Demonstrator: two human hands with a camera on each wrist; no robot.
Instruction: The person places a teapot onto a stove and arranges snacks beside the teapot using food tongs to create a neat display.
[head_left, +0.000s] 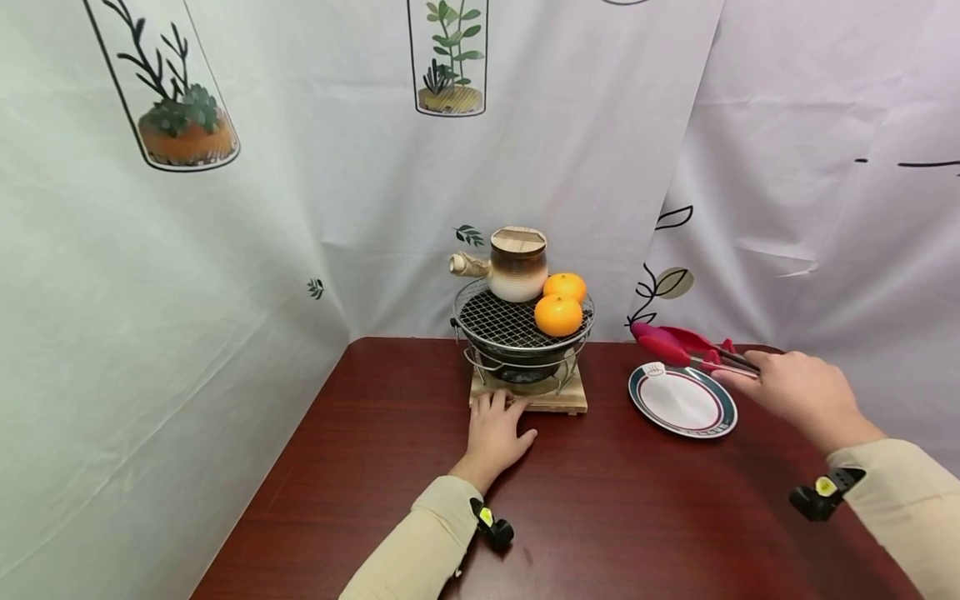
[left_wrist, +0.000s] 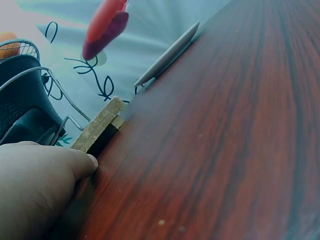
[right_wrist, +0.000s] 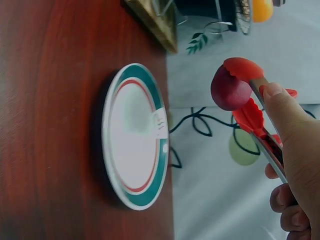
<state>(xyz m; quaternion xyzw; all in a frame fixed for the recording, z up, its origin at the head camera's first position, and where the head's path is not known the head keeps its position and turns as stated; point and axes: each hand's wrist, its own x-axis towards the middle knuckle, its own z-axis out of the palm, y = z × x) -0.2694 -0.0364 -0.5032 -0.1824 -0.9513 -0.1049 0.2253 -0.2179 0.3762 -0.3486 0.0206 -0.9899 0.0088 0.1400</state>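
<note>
In the head view my right hand (head_left: 798, 392) grips red-tipped metal tongs (head_left: 708, 354). Between the tong heads sits a rounded purple-red thing (right_wrist: 230, 91) that looks like a small sweet potato. It is held in the air above a white plate (head_left: 682, 400) with a green and red rim. My left hand (head_left: 497, 433) rests its fingers on the front edge of a wooden board (head_left: 573, 396), thumb spread aside. A round wire grill (head_left: 502, 321) on a dark stove stands on that board. Two oranges (head_left: 558, 315) lie on the grill's right side.
A brown and cream pot (head_left: 517, 271) with a wooden lid and side handle stands at the back of the grill. The dark red wooden table (head_left: 600, 500) ends at a patterned cloth (head_left: 390, 208) hanging behind and on the left.
</note>
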